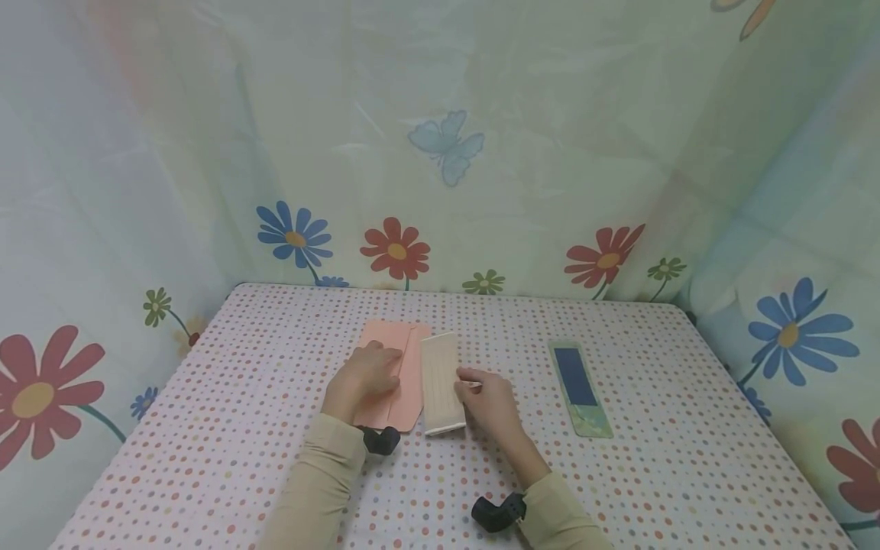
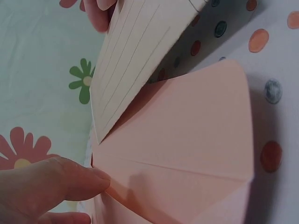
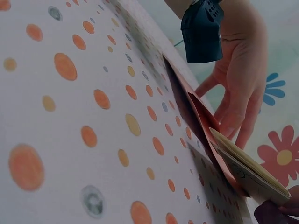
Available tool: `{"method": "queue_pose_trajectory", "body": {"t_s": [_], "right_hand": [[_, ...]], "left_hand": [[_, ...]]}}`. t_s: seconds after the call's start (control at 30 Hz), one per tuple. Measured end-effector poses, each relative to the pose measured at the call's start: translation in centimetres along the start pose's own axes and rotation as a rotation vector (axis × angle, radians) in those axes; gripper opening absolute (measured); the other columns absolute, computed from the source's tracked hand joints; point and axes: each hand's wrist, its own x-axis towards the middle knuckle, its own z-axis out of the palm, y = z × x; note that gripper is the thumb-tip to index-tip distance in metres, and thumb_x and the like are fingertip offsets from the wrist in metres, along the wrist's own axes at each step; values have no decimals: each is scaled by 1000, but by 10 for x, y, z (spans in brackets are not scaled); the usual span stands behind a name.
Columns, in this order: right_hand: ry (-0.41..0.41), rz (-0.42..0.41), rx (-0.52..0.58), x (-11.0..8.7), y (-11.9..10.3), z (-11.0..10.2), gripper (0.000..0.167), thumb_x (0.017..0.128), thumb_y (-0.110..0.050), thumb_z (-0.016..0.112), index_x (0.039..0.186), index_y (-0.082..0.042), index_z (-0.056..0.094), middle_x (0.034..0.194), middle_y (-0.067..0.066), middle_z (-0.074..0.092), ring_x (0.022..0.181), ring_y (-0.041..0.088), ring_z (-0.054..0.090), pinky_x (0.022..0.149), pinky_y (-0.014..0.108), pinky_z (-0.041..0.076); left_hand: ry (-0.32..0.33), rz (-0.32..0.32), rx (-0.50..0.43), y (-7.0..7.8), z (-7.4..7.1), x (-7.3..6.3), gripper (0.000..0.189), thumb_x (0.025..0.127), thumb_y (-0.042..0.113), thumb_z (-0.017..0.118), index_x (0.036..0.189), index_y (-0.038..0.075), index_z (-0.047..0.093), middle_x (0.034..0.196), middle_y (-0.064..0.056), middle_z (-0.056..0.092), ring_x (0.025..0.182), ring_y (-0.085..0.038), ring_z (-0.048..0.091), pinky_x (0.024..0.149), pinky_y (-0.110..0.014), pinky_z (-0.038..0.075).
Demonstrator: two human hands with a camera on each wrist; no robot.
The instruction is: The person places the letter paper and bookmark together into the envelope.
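A pink envelope [image 1: 412, 382] lies on the table, its flap turned out to the right. My left hand [image 1: 374, 372] rests on its pocket side, and the thumb touches the pocket's edge in the left wrist view. Folded cream lined paper [image 1: 442, 382] is tilted over the flap, one end near the pocket opening. My right hand [image 1: 490, 399] pinches this paper by its right edge. Seen from the right wrist, the folded paper [image 3: 252, 175] shows several layers, and the left hand's fingers [image 3: 236, 109] reach down to the envelope.
To the right lies a flat green piece [image 1: 591, 421] with a dark blue panel. A polka-dot cloth [image 1: 275, 336] covers the table. Flower-printed curtains [image 1: 522, 153] stand along the back and both sides.
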Motion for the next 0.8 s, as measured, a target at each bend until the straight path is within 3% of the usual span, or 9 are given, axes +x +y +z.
{"method": "queue_pose_trajectory", "body": {"t_s": [0.33, 0.67, 0.8], "right_hand": [[-19, -88, -35, -2, -1, 0, 30, 86, -12, 61, 115, -9, 67, 115, 11, 63, 93, 22, 67, 70, 24, 56], [-81, -100, -55, -8, -9, 3, 29, 89, -16, 60, 118, -13, 65, 124, 8, 62, 108, 23, 64, 85, 30, 54], [-107, -169, -102, -9, -11, 3, 27, 90, -16, 60, 116, -11, 66, 123, 9, 64, 109, 23, 63, 89, 33, 53]], "left_hand": [[-2, 23, 21, -2, 2, 2, 51, 84, 22, 63, 134, 16, 55, 134, -13, 52, 114, -36, 52, 98, -48, 44], [-5, 33, 23, -3, 1, 0, 50, 84, 22, 60, 134, 18, 55, 130, -13, 53, 110, -33, 53, 92, -48, 46], [-12, 24, 14, -3, 1, 0, 50, 85, 22, 61, 134, 18, 55, 132, -13, 52, 112, -34, 52, 92, -49, 46]]}}
